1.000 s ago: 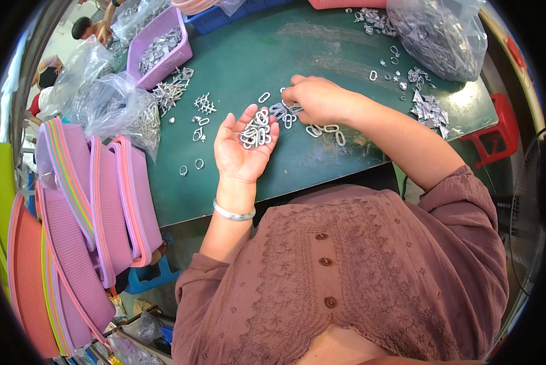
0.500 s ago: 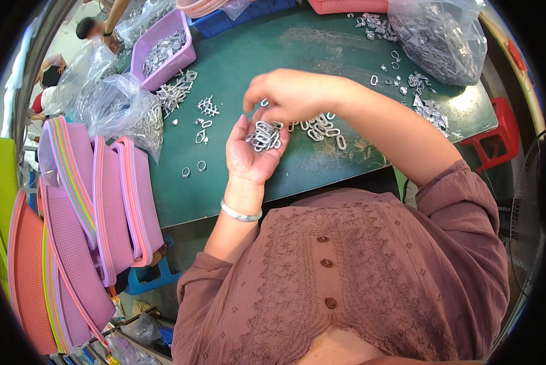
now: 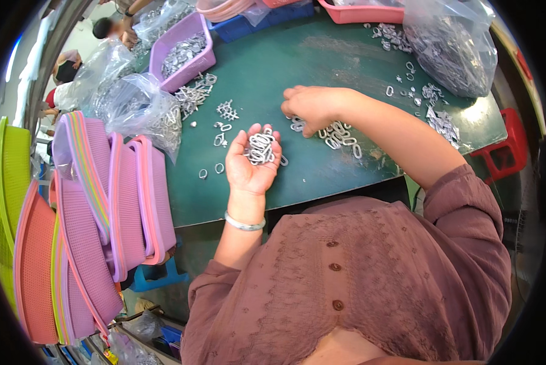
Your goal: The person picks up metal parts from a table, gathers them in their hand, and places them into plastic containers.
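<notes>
My left hand (image 3: 252, 173) is turned palm up, fingers cupped around a heap of silver oval metal links (image 3: 261, 148). Next to its fingers, part of another link shows on the green table (image 3: 242, 201). My right hand (image 3: 315, 108) reaches down over the table from the right. Its thumb and fingers are bent and apart, with a few links (image 3: 297, 124) between them; no firm grip shows. Just right of the thumb lies a loose pile of the same oval links (image 3: 341, 137).
Left of my hands are small metal rings (image 3: 219, 168) and a branched metal piece (image 3: 227, 110). Farther back stand a purple basket (image 3: 208, 56) of metal parts and clear bags (image 3: 140, 100). Stacked baskets (image 3: 87, 243) line the left; a bulging bag (image 3: 452, 52) sits back right.
My right hand has moved away from above my left palm, rightward and down to the links on the table. My left hand still holds its heap. The whole view has shifted slightly.
</notes>
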A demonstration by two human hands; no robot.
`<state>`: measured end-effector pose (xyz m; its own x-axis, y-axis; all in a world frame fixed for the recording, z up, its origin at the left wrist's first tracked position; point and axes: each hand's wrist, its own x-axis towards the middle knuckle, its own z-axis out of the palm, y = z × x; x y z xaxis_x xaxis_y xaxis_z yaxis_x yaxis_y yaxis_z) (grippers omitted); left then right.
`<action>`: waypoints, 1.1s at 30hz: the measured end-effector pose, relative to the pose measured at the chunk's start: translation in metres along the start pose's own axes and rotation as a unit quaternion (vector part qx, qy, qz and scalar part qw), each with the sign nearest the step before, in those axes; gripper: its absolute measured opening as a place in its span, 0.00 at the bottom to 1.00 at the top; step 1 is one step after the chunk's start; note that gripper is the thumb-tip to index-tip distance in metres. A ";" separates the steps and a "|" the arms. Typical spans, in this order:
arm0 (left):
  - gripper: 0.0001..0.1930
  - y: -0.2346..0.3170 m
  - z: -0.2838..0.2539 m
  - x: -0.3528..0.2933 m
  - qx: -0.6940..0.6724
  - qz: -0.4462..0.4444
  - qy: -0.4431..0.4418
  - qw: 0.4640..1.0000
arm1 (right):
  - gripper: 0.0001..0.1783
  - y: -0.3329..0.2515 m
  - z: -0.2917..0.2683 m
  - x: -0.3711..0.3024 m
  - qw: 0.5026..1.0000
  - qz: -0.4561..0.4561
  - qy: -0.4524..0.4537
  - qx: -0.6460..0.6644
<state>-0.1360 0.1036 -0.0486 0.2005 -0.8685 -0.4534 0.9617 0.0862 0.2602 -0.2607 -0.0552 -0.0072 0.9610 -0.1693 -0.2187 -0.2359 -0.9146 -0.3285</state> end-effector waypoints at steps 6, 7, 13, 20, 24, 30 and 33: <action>0.13 -0.004 0.004 0.000 0.007 -0.023 -0.004 1.000 | 0.12 0.004 0.012 -0.003 0.997 -0.024 0.057 0.035; 0.13 -0.005 0.002 0.000 0.014 -0.019 -0.013 1.000 | 0.12 0.000 0.009 -0.004 0.998 -0.009 0.039 0.042; 0.13 -0.005 0.004 -0.002 0.036 -0.004 -0.001 0.999 | 0.08 -0.004 0.010 -0.003 0.998 -0.001 0.030 0.052; 0.15 -0.012 0.011 -0.001 0.059 -0.007 -0.002 0.998 | 0.08 0.001 0.002 -0.014 0.987 -0.038 0.110 0.109; 0.16 -0.019 0.020 0.000 0.050 -0.020 -0.003 0.999 | 0.08 -0.024 -0.018 -0.021 0.963 -0.107 0.161 0.190; 0.12 -0.018 0.024 0.002 0.009 -0.040 -0.074 0.996 | 0.15 -0.043 -0.019 -0.033 0.950 -0.168 0.208 0.159; 0.08 0.001 0.035 0.002 0.011 -0.030 -0.020 0.999 | 0.14 -0.036 -0.022 -0.045 0.949 -0.133 0.238 0.158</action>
<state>-0.1415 0.0851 -0.0193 0.1352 -0.8910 -0.4335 0.9673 0.0239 0.2526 -0.2927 -0.0229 0.0342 0.9311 -0.1632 0.3262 0.0650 -0.8057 -0.5887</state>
